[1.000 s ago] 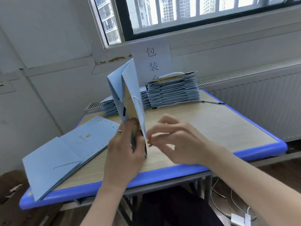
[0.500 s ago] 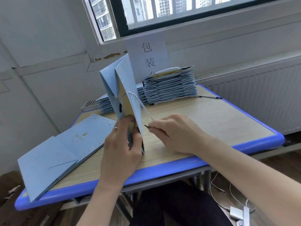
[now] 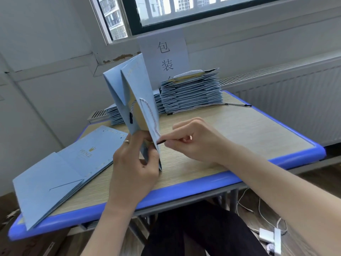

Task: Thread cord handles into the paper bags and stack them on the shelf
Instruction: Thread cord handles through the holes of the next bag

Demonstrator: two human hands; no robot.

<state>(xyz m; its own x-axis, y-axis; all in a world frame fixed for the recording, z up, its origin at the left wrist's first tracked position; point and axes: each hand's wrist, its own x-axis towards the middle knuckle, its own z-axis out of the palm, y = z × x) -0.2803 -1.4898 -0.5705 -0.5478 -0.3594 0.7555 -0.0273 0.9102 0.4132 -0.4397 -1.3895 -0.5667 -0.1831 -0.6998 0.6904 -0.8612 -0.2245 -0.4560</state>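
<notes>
Now the blue paper bag (image 3: pixel 137 84) stands upright by the near edge of the table (image 3: pixel 239 130), gripped at its lower end by the left hand (image 3: pixel 132 169); just right of it, the right hand (image 3: pixel 195 143) pinches the black tip of the white cord (image 3: pixel 149 115) at the bag's face.

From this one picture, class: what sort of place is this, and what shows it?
Probably a small packing station in a plain room: stacks of folded blue paper bags on a blue-edged desk, a paper sign on the wall behind them, and a loose cord handle lying beside them.
</notes>
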